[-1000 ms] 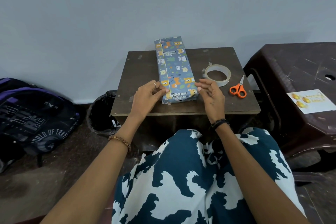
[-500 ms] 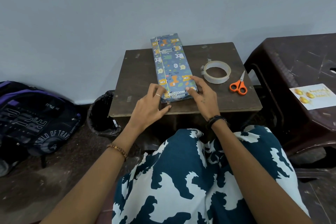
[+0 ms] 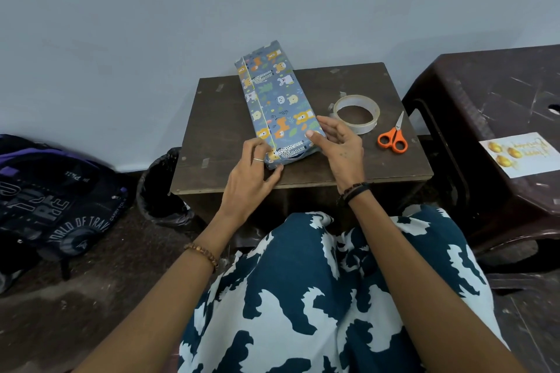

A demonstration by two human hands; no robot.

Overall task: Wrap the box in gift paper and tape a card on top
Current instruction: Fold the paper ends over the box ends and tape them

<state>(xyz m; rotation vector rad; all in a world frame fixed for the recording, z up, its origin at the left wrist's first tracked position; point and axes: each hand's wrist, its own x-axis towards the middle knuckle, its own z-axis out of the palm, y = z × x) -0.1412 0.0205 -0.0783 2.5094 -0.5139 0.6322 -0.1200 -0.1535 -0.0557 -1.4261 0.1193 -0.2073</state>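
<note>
We judge the wrap mostly done: the box lies lengthwise on the worktop, papered along its length, far end overhanging. Our left hand pinches the near-end fold; our right hand rests spread on the box's corner. End taping and the card, on the stool apart, remain. Tape roll and scissors lie beside, unobstructed.

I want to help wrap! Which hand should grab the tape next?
Probably the right hand: the tape roll lies just beyond its fingers, while the left hand holds the wrapped box at its near corner.
</note>
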